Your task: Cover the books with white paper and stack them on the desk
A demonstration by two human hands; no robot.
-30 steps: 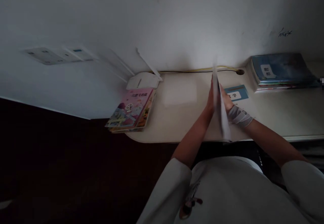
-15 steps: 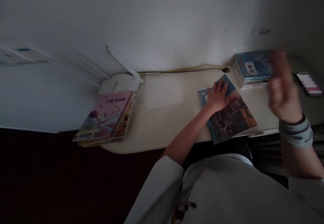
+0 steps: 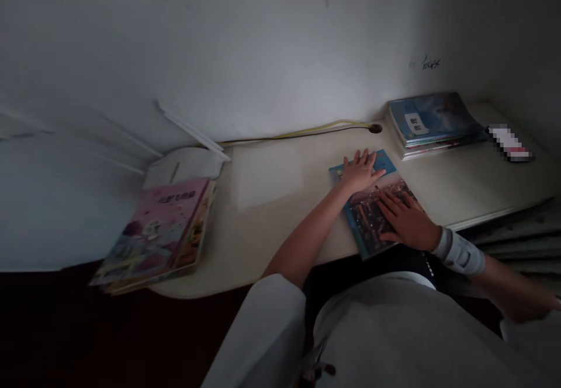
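Note:
A thin blue softcover book (image 3: 363,218) with a city picture on its cover lies flat on the pale desk (image 3: 267,230), near the front edge. My left hand (image 3: 360,172) rests palm down on its upper part, fingers spread. My right hand (image 3: 407,221) lies flat on its lower right part, with a grey wrist wrap (image 3: 458,252) around the wrist. Neither hand grips the book. The hands cover much of the cover.
A stack of blue-topped books (image 3: 432,122) stands at the desk's back right, and a pink picture book (image 3: 155,230) overhangs the left edge. Behind it is a white curved object (image 3: 182,166). A yellow cable (image 3: 298,132) runs along the wall to a desk grommet (image 3: 374,128).
The book went from upright between my palms to lying flat on the desk. My right hand has come down from the air onto the cover. The view has swung slightly.

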